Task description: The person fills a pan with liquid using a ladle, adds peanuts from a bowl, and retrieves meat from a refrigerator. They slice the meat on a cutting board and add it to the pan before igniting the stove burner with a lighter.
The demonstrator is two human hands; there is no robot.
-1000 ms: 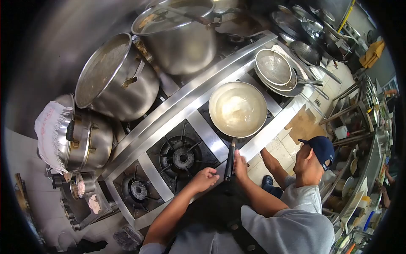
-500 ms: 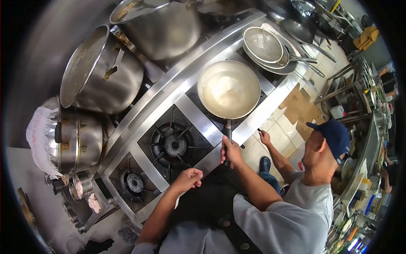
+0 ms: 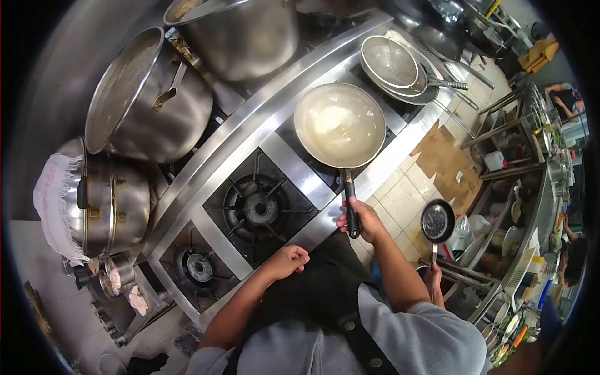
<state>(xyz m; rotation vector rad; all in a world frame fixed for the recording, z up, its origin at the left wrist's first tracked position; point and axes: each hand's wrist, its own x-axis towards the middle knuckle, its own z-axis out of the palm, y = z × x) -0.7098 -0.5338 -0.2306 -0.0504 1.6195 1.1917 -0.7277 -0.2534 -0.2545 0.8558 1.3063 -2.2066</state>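
Note:
A round light-coloured frying pan (image 3: 340, 125) rests over the far right burner of the steel stove, its black handle toward me. My right hand (image 3: 365, 220) is closed round that handle. Something pale and shiny lies on the pan's inner surface. My left hand (image 3: 287, 261) hangs at the stove's front edge, fingers curled together with nothing visible in them. Nearest to it is the bare middle burner (image 3: 259, 208), and a smaller burner (image 3: 199, 267) lies to the left.
Large steel pots (image 3: 156, 106) stand behind the stove. Strainers (image 3: 390, 62) sit over a pan at the back right. On the right, a co-worker's hand (image 3: 432, 278) holds a small black pan (image 3: 437, 221). Beyond are shelves with dishes and cardboard (image 3: 447, 164) on the floor.
My right hand has moved slightly right and down with the handle, which has swung right. The co-worker has moved mostly out of view, and a small black pan now shows in their hand.

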